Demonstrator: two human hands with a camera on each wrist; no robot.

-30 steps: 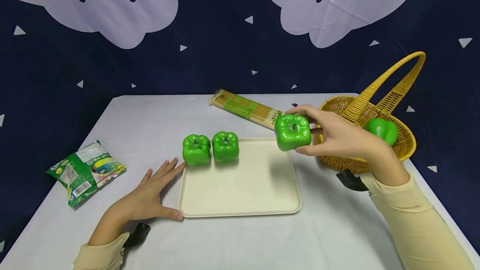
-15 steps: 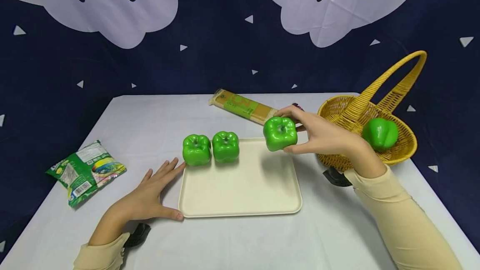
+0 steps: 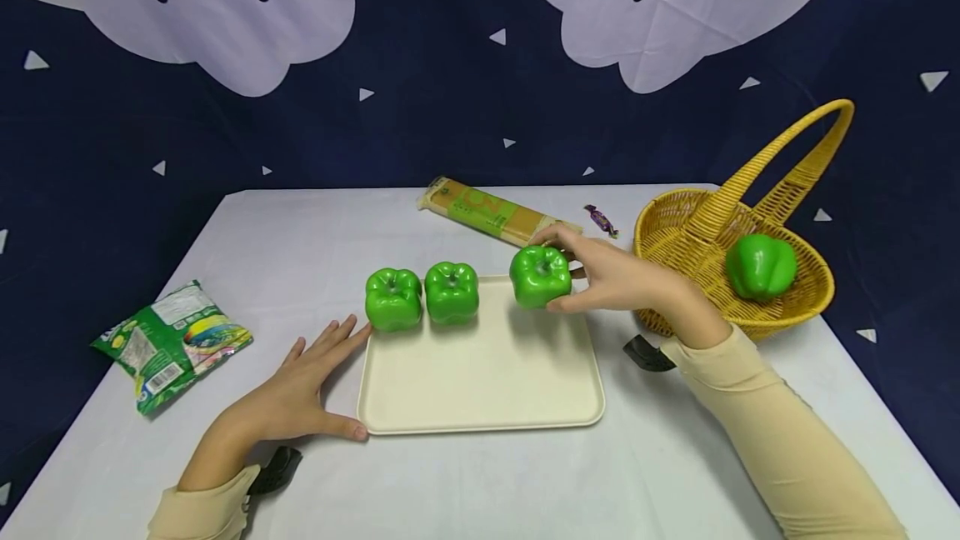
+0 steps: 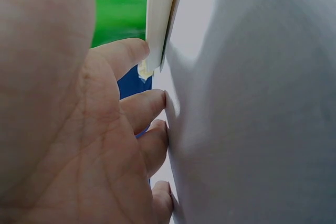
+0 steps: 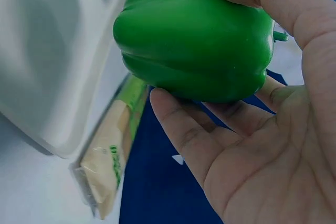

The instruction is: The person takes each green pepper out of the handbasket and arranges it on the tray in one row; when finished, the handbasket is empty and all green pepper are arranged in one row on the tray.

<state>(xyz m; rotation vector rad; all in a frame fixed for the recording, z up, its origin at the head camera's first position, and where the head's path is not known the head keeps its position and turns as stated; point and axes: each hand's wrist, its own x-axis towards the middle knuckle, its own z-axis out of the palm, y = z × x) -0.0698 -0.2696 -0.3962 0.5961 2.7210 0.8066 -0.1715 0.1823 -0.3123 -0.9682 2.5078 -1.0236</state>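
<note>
My right hand [image 3: 611, 275] holds a glossy green bell pepper [image 3: 540, 277] between thumb and fingers, over the back right part of a cream tray [image 3: 480, 382]. In the right wrist view the held bell pepper [image 5: 194, 40] hangs above the tray's level, its stem toward the palm side. Two more green bell peppers [image 3: 393, 300] [image 3: 452, 293] stand side by side on the tray's back left. My left hand [image 3: 300, 394] lies spread at the tray's left edge, thumb at the front corner and index fingertip by the back left. In the left wrist view a fingertip touches the tray rim [image 4: 160, 19].
A yellow wicker basket [image 3: 675, 227] with a tall handle stands at the right, one green bell pepper [image 3: 761, 267] inside. Behind the tray lies a long noodle packet [image 3: 483, 211]. A purple wrapped candy [image 3: 601, 222] sits near the basket; a green snack bag [image 3: 176, 344] lies far left.
My right hand has moved left and slightly down with the bell pepper, from beside the basket to over the tray. The candy has come into view. My left hand has stayed put.
</note>
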